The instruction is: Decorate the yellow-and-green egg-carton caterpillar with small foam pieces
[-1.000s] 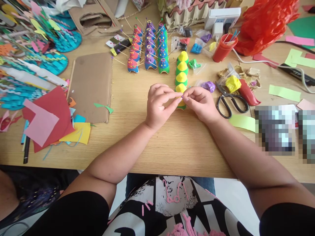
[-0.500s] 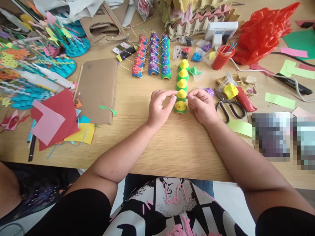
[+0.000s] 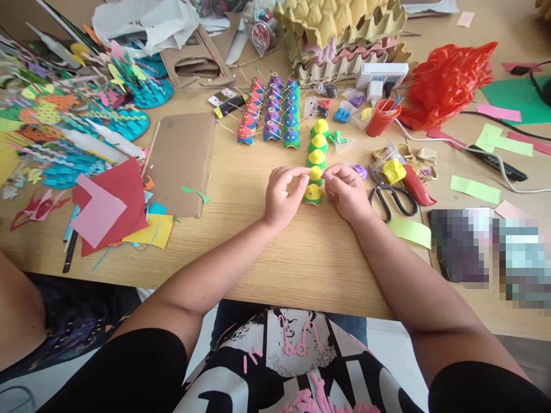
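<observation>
A green egg-carton caterpillar point(image 3: 317, 158) with yellow-topped humps stands lengthwise before me on the table. A small purple dot sits on its front hump. My left hand point(image 3: 282, 198) has thumb and forefinger drawn close together, their tips against the caterpillar's left side near the second hump from the front. On the opposite side, my right hand point(image 3: 348, 192) pinches a tiny purple bit of clay at that same hump; its fingers partly hide the bit. Purple clay in a bag point(image 3: 359, 171) lies just behind my right hand.
Finished caterpillars point(image 3: 272, 112) stand behind. Scissors point(image 3: 394, 198), a red cup of sticks point(image 3: 383, 117), a power strip point(image 3: 382, 73) with its cord and a red plastic bag point(image 3: 451, 86) lie right. Cardboard point(image 3: 178, 163) and paper crafts fill the left. Egg trays point(image 3: 344, 28) are stacked at the back.
The view has shifted, showing more of the table's far side. My right fingertips have come closer to the second hump with the purple bit; the left hand keeps its place at the caterpillar's side.
</observation>
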### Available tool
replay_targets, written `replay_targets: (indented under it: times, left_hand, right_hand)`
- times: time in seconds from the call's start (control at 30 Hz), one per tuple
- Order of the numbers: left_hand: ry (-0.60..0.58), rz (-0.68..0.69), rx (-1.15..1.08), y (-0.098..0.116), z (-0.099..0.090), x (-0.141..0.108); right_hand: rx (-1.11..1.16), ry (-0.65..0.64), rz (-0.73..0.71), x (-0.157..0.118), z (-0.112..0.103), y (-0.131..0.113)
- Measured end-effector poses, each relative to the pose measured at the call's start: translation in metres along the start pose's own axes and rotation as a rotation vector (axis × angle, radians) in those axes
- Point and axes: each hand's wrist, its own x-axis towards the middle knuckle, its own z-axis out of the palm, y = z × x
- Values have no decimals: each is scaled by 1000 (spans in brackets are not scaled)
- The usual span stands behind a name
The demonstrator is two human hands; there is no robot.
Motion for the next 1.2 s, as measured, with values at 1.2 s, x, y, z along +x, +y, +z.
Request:
replay_targets:
  times: [1.2]
  left_hand:
    - [-370,153,136,-23,-7,28]
  right_hand:
    - [-194,-54,-70,-2,-6,2]
